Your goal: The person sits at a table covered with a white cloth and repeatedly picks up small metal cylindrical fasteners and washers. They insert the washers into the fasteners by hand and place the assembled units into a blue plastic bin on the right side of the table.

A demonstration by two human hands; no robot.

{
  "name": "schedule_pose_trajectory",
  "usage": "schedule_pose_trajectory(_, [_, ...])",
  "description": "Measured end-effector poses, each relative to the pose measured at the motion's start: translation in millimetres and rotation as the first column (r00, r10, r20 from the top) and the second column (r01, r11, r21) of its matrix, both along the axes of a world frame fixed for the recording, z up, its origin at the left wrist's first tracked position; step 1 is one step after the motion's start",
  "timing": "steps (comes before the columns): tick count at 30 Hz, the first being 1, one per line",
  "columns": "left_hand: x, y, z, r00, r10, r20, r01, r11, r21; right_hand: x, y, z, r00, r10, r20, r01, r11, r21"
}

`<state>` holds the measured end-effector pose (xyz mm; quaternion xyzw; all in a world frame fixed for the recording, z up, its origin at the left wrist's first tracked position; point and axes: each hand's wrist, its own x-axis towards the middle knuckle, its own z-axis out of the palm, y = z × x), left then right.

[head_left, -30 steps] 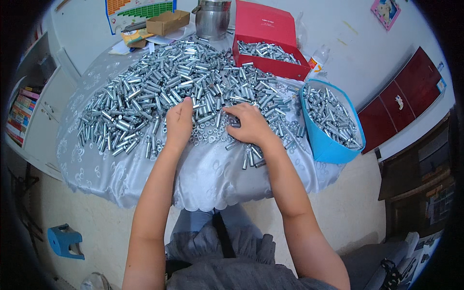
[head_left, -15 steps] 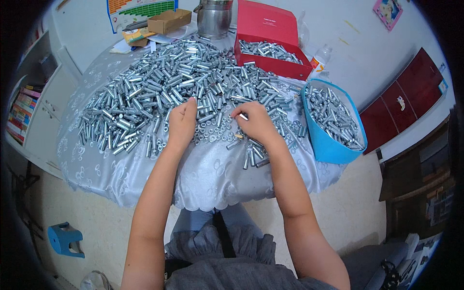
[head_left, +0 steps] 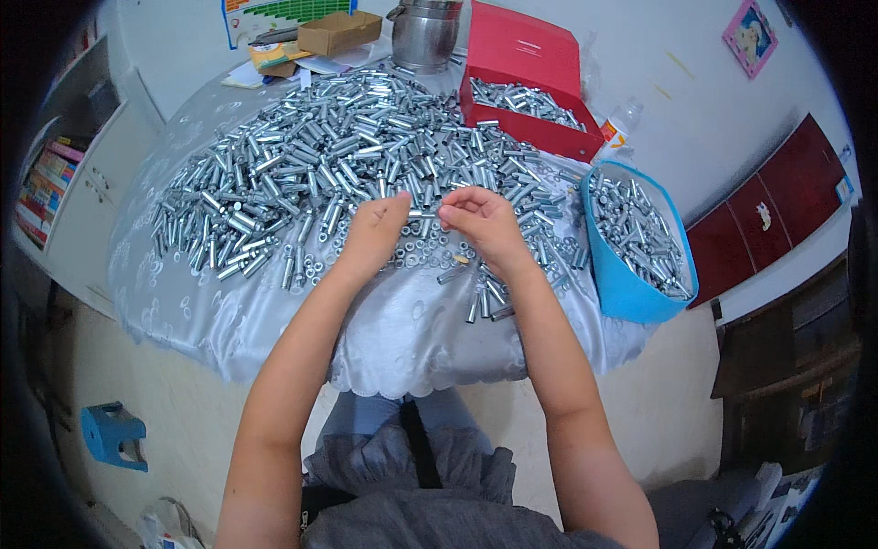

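Note:
My left hand [head_left: 373, 236] is closed, thumb uppermost, over the front of a large heap of silver metal tubes and bolts [head_left: 320, 151]. A short silver metal tube [head_left: 422, 215] lies crosswise between my hands and seems to stick out of the left one's grip. Close by on the right, my right hand [head_left: 487, 231] has thumb and forefinger pinched at the tube's far end; whatever is between those fingertips is too small to make out. Many small metal nuts [head_left: 416, 254] are spread on the cloth just below the hands.
A blue fabric bin [head_left: 631, 293] full of bolts stands at the right edge of the table. Behind it are an open red box [head_left: 540, 135] of metal parts and a plastic bottle [head_left: 622, 123]. A steel pot [head_left: 425, 37] and a cardboard box [head_left: 338, 34] sit at the back.
My left hand has moved right and my hands have come closer together. A silver piece that showed in my right hand's grip is now out of sight there. The view has shifted slightly.

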<state>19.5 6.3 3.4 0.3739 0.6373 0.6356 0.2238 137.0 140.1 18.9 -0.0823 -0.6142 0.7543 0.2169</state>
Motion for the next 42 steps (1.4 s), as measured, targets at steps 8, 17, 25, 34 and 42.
schedule_pose_trajectory(8, [-2.5, 1.3, -4.1, 0.996, -0.062, 0.056, 0.062, 0.998, 0.012, -2.2, -2.9, -3.1, 0.998, 0.041, 0.057, -0.038, 0.998, -0.059])
schedule_pose_trajectory(17, [-5.0, 3.4, -8.0, 1.0, 0.007, -0.024, -0.007, 1.0, 0.018, -8.0, -9.9, -11.7, 0.978, -0.208, -0.009, 0.191, 0.878, 0.439])
schedule_pose_trajectory(25, [-6.3, 3.4, -6.1, 0.999, 0.028, -0.042, -0.025, 0.997, 0.068, -7.8, -21.4, -8.2, 0.953, -0.269, -0.137, 0.299, 0.773, 0.56])
schedule_pose_trajectory(34, [-5.6, 0.8, 6.9, 0.932, 0.015, 0.362, -0.038, 0.998, 0.058, -11.2, 5.0, -12.6, 0.867, -0.483, -0.118, 0.391, 0.516, 0.762])
schedule_pose_trajectory(42, [-10.6, 3.8, 6.5, 0.894, 0.05, 0.446, -0.089, 0.994, 0.069, -13.4, 10.1, -27.8, 0.848, -0.518, -0.111, 0.18, 0.086, 0.98])
